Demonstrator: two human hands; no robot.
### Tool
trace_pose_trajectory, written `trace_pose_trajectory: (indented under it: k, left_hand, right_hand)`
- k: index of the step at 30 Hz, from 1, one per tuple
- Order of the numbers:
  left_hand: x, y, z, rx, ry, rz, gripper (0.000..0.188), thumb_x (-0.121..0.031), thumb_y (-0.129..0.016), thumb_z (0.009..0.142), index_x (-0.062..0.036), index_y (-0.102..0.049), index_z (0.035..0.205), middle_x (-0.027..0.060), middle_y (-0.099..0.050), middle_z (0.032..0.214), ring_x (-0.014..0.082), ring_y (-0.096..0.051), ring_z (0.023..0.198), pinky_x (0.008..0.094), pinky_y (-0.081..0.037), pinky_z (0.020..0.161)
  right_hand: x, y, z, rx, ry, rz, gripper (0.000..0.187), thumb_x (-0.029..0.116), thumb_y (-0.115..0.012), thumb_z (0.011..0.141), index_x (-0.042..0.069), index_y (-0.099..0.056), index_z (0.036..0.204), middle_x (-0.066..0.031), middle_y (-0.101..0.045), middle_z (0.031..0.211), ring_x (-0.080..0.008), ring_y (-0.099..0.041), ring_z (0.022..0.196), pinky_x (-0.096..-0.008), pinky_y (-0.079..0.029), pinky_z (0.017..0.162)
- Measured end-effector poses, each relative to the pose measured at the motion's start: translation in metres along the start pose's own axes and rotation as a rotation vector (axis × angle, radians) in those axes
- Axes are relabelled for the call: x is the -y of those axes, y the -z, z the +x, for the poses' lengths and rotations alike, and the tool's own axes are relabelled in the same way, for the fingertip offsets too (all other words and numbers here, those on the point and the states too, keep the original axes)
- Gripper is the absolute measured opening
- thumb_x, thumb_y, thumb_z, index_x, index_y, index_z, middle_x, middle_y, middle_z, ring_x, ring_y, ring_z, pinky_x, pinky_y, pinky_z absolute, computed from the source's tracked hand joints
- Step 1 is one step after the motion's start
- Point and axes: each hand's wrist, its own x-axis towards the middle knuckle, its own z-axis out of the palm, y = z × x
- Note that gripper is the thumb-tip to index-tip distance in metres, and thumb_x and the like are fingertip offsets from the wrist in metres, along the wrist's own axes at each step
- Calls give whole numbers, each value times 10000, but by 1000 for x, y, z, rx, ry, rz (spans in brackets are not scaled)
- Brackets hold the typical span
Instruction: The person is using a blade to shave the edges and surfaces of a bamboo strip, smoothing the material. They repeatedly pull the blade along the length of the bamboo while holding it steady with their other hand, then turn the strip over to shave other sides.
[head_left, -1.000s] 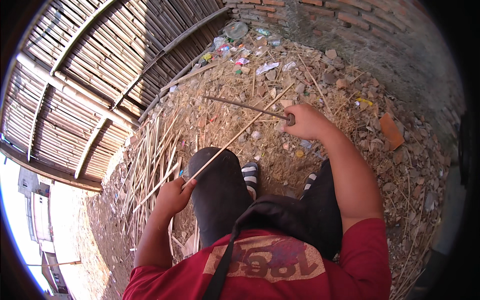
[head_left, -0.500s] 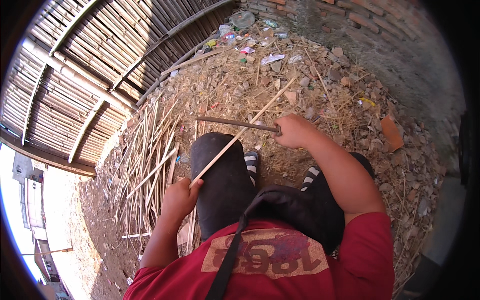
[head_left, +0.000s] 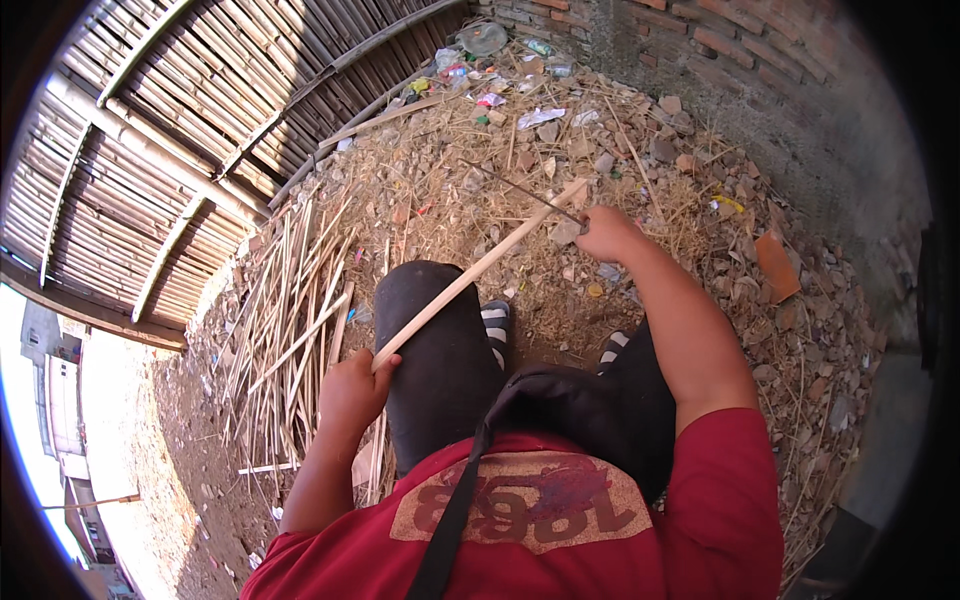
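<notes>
Left hand (head_left: 352,392) fisted round bamboo strip (head_left: 480,268)

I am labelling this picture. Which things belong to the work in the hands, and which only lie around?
In hand:
- long pale bamboo strip, held by the left hand
- thin dark blade, held by the right hand

Lying about:
- pile of split bamboo sticks
- orange brick shard
- coloured litter by the brick wall

We see a pile of split sticks (head_left: 290,320) left of our knees, rubble (head_left: 620,140) ahead, a brick wall (head_left: 760,50) beyond.
</notes>
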Motion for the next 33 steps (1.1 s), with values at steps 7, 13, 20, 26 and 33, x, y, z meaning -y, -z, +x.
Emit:
trace_pose_trajectory:
  k: [7, 13, 20, 26, 33]
  left_hand:
    - [5, 1, 4, 45, -57, -7, 595, -567, -573, 975, -4, -603, 787, 270, -646, 722, 486, -653, 745, 577, -487, 672]
    - [-1, 10, 5, 74, -17, -2, 575, -544, -582, 978, 0, -603, 793, 275, -652, 742, 487, -653, 771, 579, -483, 686]
    - [8, -16, 2, 31, -39, -110, 538, -499, -571, 997, 2, -595, 802, 272, -642, 737, 490, -643, 756, 570, -470, 674]
    - [17, -21, -2, -26, -37, -178, 536, -486, -581, 999, 1, -570, 773, 277, -634, 725, 494, -633, 724, 573, -463, 646]
    - [5, -3, 3, -27, -87, -33, 531, -483, -598, 988, 8, -579, 786, 273, -633, 721, 490, -633, 728, 567, -464, 653]
  right_hand:
    - [29, -20, -15, -45, 189, -12, 396, 248, -698, 782, 10, -719, 1098, -234, -725, 1001, -383, -703, 952, -450, -555, 862]
    - [10, -7, -7, -152, 137, 33, 368, 265, -715, 769, 3, -722, 1027, -227, -716, 922, -377, -703, 925, -452, -554, 847]
    - [-2, -2, 1, 73, 120, 62, 409, 261, -709, 758, 12, -724, 1082, -221, -727, 965, -381, -705, 942, -448, -557, 841]
    - [49, -2, -24, -116, 265, -79, 351, 245, -701, 766, 11, -731, 1025, -210, -726, 938, -370, -708, 896, -458, -556, 810]
    - [-4, 12, 2, -103, 45, 52, 374, 179, -664, 759, 13, -743, 1085, -207, -727, 966, -355, -716, 930, -456, -566, 836]
